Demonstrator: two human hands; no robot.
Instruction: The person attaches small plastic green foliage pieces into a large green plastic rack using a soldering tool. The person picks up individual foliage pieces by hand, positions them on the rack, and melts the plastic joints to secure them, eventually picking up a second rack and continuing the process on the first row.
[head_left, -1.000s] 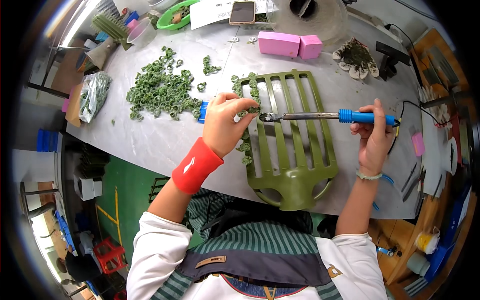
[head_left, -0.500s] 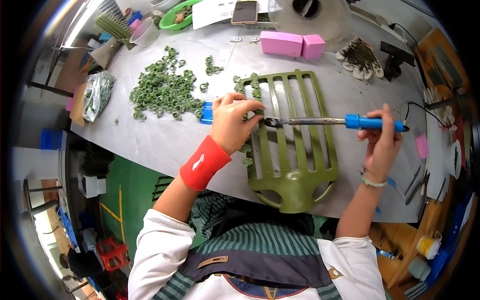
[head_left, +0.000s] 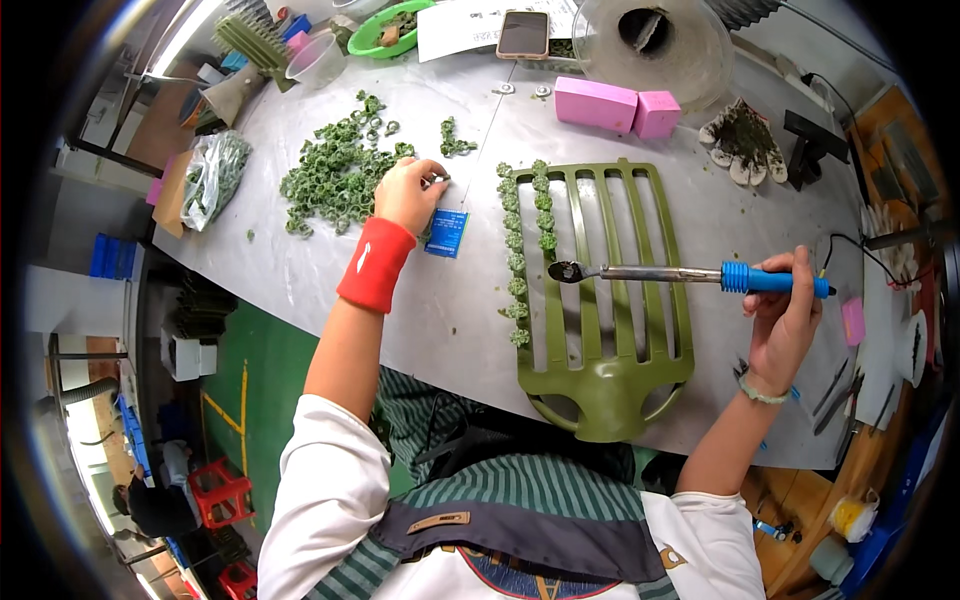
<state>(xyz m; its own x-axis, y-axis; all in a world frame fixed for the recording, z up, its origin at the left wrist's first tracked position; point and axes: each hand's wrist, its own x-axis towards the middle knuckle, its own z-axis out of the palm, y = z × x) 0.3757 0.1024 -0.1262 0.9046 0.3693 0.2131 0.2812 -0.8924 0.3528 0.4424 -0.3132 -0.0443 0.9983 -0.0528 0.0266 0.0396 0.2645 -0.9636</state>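
My left hand (head_left: 408,196), with a red wristband, is beside a heap of small green artificial succulent pieces (head_left: 335,175). Its thumb and fingers are pinched together; what is between them is too small to make out. A blue printed packet (head_left: 446,233) lies by its fingertips. In my right hand (head_left: 781,325) is a soldering iron (head_left: 750,279) with a blue handle and a blackened, broad tip. That tip hovers over an olive-green slatted plastic frame (head_left: 606,385), shaped like a rake head. Green pieces line the frame's left outer bar (head_left: 514,240) and the upper part of the adjacent bar.
Pink foam blocks (head_left: 596,104), a phone (head_left: 523,35) and a green bowl (head_left: 385,38) are at the back. A dirty glove (head_left: 744,143) lies at the right, above some hand tools (head_left: 835,390). On the left is a clear bag of green pieces (head_left: 215,180).
My left hand has moved left from the frame to the heap's edge, uncovering the row of pieces and the blue packet. The iron remains over the frame; the whole view has shifted slightly.
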